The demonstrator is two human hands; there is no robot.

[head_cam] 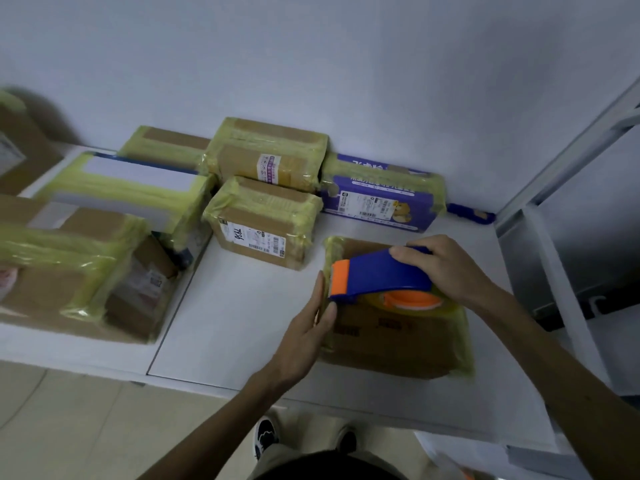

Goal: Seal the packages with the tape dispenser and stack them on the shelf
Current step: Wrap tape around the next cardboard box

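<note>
Nearest, two dark shoes (266, 438) stand on the floor below the edge of the white table (239, 317). On the table sits the cardboard box (391, 344), wrapped in yellowish tape. The left hand (308, 327) lies flat against the box's left side, fingers straight. The right hand (446, 268) grips the blue handle of the tape dispenser (377, 271), which rests on the box's top with its orange front at the left edge. Just behind the box to the left stands a small labelled parcel (259, 226). Straight behind the box, a purple pack (381, 197) lies against the wall. Farther left of the box, more taped parcels (128, 188) crowd together. Right of the box rises a grey metal shelf frame (554, 188).
</note>
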